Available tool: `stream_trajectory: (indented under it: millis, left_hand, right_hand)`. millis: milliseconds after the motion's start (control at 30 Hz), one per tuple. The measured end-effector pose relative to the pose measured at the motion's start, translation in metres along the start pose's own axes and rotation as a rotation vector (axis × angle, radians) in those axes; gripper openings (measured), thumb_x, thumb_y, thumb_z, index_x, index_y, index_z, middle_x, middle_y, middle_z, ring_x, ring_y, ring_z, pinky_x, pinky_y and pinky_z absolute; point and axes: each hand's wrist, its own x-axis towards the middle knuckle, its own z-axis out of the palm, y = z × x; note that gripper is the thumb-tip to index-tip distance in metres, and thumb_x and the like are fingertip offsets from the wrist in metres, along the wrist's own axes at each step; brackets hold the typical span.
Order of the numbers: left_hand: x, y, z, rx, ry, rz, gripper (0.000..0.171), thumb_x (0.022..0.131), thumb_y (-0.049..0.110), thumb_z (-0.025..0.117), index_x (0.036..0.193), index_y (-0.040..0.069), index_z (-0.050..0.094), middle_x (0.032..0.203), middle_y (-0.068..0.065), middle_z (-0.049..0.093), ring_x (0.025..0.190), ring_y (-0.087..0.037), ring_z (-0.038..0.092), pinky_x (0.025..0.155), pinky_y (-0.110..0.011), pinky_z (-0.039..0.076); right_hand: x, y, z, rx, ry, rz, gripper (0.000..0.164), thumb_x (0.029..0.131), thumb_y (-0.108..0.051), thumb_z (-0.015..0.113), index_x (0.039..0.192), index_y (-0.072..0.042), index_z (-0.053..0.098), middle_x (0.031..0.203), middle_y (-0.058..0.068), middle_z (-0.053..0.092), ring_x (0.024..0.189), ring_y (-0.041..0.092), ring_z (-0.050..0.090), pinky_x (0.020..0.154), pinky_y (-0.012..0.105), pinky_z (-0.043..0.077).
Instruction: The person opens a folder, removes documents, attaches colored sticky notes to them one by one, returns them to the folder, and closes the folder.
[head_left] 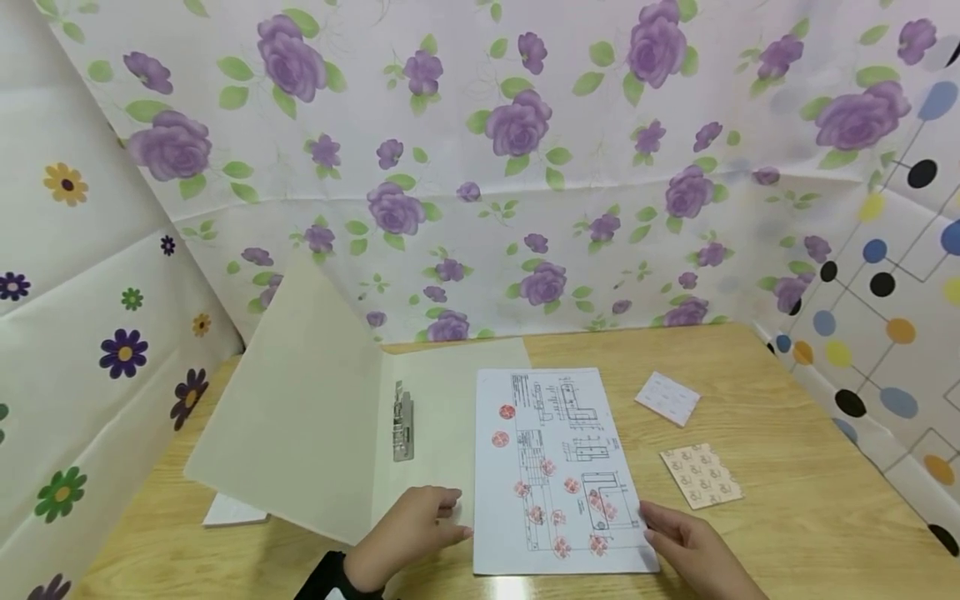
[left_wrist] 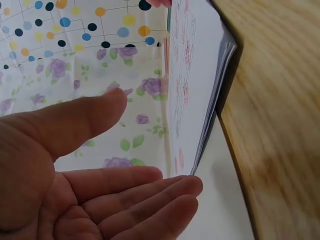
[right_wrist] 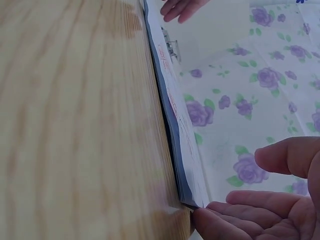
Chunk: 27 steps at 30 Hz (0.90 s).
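Observation:
A stack of white paper sheets (head_left: 543, 487), the top one printed with technical drawings and red stamps, lies partly over an opened cream file folder (head_left: 435, 375). The folder's left cover stands tilted up, and a metal lever clip (head_left: 403, 429) is fixed inside near the fold. My left hand (head_left: 411, 531) is beside the stack's left edge, thumb and fingers apart; in the left wrist view its fingertips are at the paper edge. At the right edge, the fingers of my right hand (head_left: 693, 550) touch the stack near its lower corner, thumb spread from them.
Right of the papers are a small white patterned pad (head_left: 667, 398) and a tan patterned note pad (head_left: 702, 476) with a wavy edge. Some white paper (head_left: 234, 510) shows under the raised cover. Floral sheets hang behind the wooden table (head_left: 810, 467).

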Motion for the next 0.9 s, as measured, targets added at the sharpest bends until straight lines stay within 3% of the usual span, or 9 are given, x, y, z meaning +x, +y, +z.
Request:
stream_trajectory:
  millis: [267,533,667,767,900]
  left_hand:
    - [-0.028,-0.011,-0.008,0.007,-0.069,-0.032,0.047,0.089,0.015,0.078,0.121,-0.016,0.064,0.118,-0.033,0.069,0.105,-0.048,0.070,0.089,-0.059,0.056]
    - [-0.059,-0.046,-0.016,-0.011,-0.140,-0.097,0.043,0.090,0.011,0.077,0.115,-0.021,0.063,0.113,-0.036,0.069,0.105,-0.053,0.067,0.089,-0.063,0.053]
    - [-0.072,-0.065,-0.025,0.036,-0.117,-0.072,0.039,0.090,0.011,0.076,0.111,-0.020,0.065,0.110,-0.034,0.070,0.102,-0.051,0.068,0.086,-0.059,0.056]
    - [-0.080,-0.076,-0.033,0.062,-0.075,-0.088,0.038,0.089,0.012,0.077,0.112,-0.017,0.066,0.109,-0.031,0.071,0.099,-0.048,0.069,0.083,-0.056,0.058]
    - [-0.090,-0.082,-0.044,0.077,-0.031,-0.204,0.044,0.090,0.013,0.077,0.117,-0.019,0.063,0.112,-0.032,0.070,0.102,-0.048,0.069,0.085,-0.056,0.058]
  right_hand:
    - [0.001,0.001,-0.001,-0.001,0.000,-0.015,0.044,0.103,-0.007,0.054,0.139,0.018,0.048,0.147,0.033,0.050,0.136,0.045,0.053,0.098,0.035,0.057]
    - [0.001,0.001,-0.003,-0.010,-0.020,-0.029,0.045,0.103,-0.008,0.054,0.138,0.019,0.048,0.147,0.034,0.050,0.136,0.046,0.052,0.098,0.035,0.057]
    - [0.001,0.001,-0.004,-0.022,-0.022,-0.039,0.045,0.103,-0.009,0.054,0.138,0.019,0.048,0.146,0.034,0.051,0.135,0.046,0.053,0.098,0.036,0.057]
    - [0.002,0.002,-0.004,-0.029,-0.013,-0.035,0.045,0.103,-0.009,0.054,0.138,0.019,0.048,0.146,0.033,0.051,0.135,0.046,0.053,0.098,0.036,0.057]
    - [0.002,0.003,-0.002,-0.030,-0.011,-0.031,0.045,0.103,-0.008,0.054,0.139,0.019,0.048,0.146,0.033,0.051,0.135,0.045,0.053,0.098,0.036,0.057]
